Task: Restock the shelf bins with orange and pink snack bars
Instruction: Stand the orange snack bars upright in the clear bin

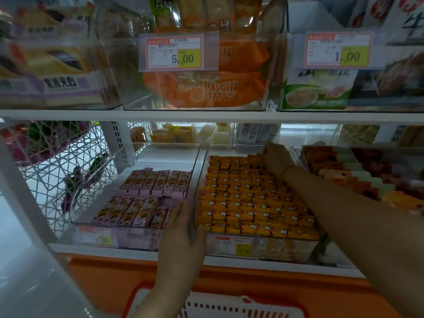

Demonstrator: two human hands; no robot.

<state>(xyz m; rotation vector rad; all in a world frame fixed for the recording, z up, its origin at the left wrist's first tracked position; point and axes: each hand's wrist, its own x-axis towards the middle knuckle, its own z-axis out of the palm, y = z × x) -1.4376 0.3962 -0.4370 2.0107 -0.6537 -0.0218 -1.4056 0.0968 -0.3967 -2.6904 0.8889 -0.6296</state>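
A clear bin [263,249] on the lower shelf is packed with rows of orange snack bars [247,200]. To its left a second clear bin [137,239] holds pink snack bars [142,198] in two rows. My left hand [183,235] rests with straight fingers against the front left corner of the orange bin, between the two bins. My right hand [274,157] reaches over the orange bars to the back right corner and its fingers touch the bars there; whether it holds one is hidden.
A red shopping basket [218,304] hangs below the shelf edge. A white wire basket [59,171] stands at the left. Another bin of mixed orange and green packets [358,180] sits at the right. Upper shelf bins [195,88] with price tags hang overhead.
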